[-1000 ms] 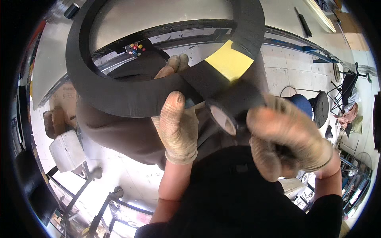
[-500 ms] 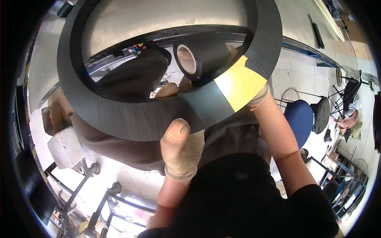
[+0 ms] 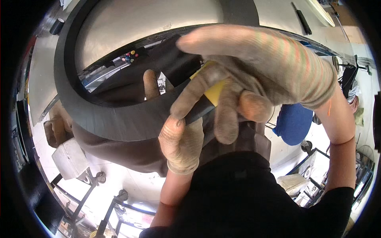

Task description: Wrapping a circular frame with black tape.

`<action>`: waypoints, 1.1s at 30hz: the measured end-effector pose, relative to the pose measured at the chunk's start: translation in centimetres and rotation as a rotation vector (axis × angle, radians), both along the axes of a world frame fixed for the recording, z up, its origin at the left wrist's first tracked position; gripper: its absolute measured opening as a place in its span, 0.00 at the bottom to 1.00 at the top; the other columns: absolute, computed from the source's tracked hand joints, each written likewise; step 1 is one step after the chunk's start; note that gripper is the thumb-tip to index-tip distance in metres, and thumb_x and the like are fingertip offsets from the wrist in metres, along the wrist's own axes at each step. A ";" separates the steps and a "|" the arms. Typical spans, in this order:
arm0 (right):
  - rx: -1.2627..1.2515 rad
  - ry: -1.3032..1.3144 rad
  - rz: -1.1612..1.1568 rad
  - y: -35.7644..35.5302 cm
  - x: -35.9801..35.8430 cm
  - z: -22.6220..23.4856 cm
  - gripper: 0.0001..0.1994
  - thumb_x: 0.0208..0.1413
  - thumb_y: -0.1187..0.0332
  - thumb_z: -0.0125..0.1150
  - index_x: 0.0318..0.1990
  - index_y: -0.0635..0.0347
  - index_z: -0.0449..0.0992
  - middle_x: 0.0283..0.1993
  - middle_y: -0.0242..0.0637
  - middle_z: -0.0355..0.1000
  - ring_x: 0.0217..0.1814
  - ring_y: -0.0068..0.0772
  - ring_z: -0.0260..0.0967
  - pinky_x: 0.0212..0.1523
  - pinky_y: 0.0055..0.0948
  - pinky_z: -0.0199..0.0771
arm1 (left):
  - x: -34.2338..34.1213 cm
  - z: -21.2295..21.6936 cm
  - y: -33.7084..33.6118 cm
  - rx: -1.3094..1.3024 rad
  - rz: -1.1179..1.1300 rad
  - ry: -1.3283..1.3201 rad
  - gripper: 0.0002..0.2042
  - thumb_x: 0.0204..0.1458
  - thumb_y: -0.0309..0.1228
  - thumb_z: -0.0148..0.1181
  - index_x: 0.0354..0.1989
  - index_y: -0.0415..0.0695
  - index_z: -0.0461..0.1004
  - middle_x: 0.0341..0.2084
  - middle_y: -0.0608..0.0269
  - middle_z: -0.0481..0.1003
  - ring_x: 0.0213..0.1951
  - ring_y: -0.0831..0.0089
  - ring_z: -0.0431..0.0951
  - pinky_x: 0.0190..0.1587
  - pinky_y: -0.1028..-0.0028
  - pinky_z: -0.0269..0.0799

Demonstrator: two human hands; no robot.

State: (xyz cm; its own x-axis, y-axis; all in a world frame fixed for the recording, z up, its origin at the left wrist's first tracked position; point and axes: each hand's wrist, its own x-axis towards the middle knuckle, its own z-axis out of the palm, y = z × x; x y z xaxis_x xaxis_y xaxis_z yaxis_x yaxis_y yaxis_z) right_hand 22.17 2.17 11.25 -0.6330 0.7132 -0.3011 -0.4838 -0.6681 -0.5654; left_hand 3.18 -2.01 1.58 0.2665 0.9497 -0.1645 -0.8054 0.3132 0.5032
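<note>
Gripping from below, the left hand (image 3: 180, 142) pinched the lower arc of the black ring (image 3: 115, 119), thumb on its face and one finger behind. The right hand (image 3: 254, 75) curled its fingers over the ring's yellow patch (image 3: 215, 92), perhaps pressing tape there. The ring looked stiff yet light, best held at the rim. No containers showed; a blue seat (image 3: 293, 123) stood beyond.
</note>
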 end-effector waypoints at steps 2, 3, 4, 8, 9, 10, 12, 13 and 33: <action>-0.323 0.277 0.105 1.9 -0.7 0.3 0.24 0.66 0.66 0.58 0.62 0.76 0.61 0.43 0.52 0.76 0.35 0.29 0.80 0.27 0.16 0.82 | 0.0 -0.4 0.4 0.151 -0.027 -0.198 0.48 0.49 0.35 0.73 0.77 0.51 0.49 0.70 0.51 0.57 0.72 0.55 0.57 0.74 0.51 0.50; -0.450 0.370 0.172 2.2 -1.0 0.7 0.25 0.66 0.61 0.60 0.57 0.77 0.65 0.42 0.48 0.76 0.35 0.26 0.79 0.25 0.15 0.81 | 0.1 -0.5 0.3 0.149 0.022 -0.114 0.47 0.49 0.35 0.73 0.76 0.49 0.50 0.70 0.50 0.57 0.72 0.55 0.57 0.74 0.52 0.50; -0.035 0.097 0.114 1.2 -0.5 1.2 0.24 0.65 0.65 0.61 0.61 0.72 0.63 0.46 0.47 0.75 0.39 0.27 0.78 0.33 0.18 0.81 | 0.1 -0.6 0.3 0.150 0.077 -0.032 0.46 0.49 0.35 0.73 0.76 0.48 0.51 0.70 0.49 0.57 0.72 0.55 0.57 0.75 0.52 0.49; 0.239 -0.903 0.038 -6.3 -0.2 3.6 0.23 0.59 0.68 0.67 0.60 0.62 0.69 0.43 0.40 0.76 0.37 0.25 0.77 0.41 0.24 0.81 | -0.1 -0.8 -0.1 0.114 0.055 0.027 0.42 0.49 0.36 0.73 0.73 0.47 0.56 0.70 0.43 0.59 0.73 0.53 0.55 0.75 0.52 0.46; -0.024 -0.861 0.030 -7.9 0.1 3.6 0.20 0.58 0.65 0.69 0.56 0.62 0.74 0.37 0.37 0.79 0.33 0.23 0.77 0.37 0.24 0.81 | -0.2 -0.9 0.0 0.140 0.081 0.081 0.41 0.50 0.37 0.72 0.72 0.48 0.58 0.70 0.42 0.59 0.73 0.52 0.55 0.75 0.52 0.46; -0.240 -0.810 0.064 -8.8 0.2 2.5 0.20 0.57 0.63 0.71 0.53 0.62 0.76 0.33 0.36 0.79 0.30 0.22 0.77 0.33 0.23 0.80 | -0.2 -1.0 0.1 0.165 0.070 0.099 0.40 0.50 0.38 0.72 0.71 0.48 0.58 0.71 0.43 0.59 0.73 0.52 0.54 0.75 0.52 0.46; -0.340 -0.654 0.126 -9.5 -0.2 -1.0 0.21 0.55 0.60 0.74 0.50 0.62 0.78 0.27 0.35 0.80 0.26 0.19 0.76 0.27 0.19 0.76 | -0.4 -1.5 0.9 0.213 0.045 0.127 0.39 0.50 0.39 0.72 0.70 0.48 0.60 0.72 0.44 0.58 0.74 0.52 0.54 0.75 0.53 0.46; -0.229 -0.594 0.083 -9.1 -0.6 -3.2 0.22 0.55 0.59 0.75 0.51 0.62 0.78 0.27 0.36 0.79 0.25 0.18 0.75 0.24 0.18 0.74 | -0.6 -1.6 0.8 0.218 0.040 0.170 0.37 0.50 0.42 0.72 0.67 0.47 0.63 0.73 0.46 0.57 0.72 0.55 0.56 0.74 0.55 0.48; 0.449 -0.310 -0.332 -1.8 -0.1 -14.6 0.23 0.64 0.59 0.63 0.62 0.63 0.73 0.58 0.44 0.76 0.59 0.31 0.75 0.55 0.26 0.79 | -5.6 -0.1 3.6 0.362 0.398 0.816 0.49 0.41 0.49 0.74 0.71 0.47 0.56 0.58 0.52 0.69 0.61 0.57 0.71 0.65 0.54 0.70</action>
State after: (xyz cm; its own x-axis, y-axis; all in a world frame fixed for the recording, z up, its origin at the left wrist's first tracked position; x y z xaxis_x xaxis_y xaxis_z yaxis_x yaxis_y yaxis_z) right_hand 22.05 0.39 -3.34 -0.2875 0.9558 -0.0613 -0.3933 -0.1762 -0.9023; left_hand -2.40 1.63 1.52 -0.1510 0.9749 0.1633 -0.1803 -0.1896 0.9651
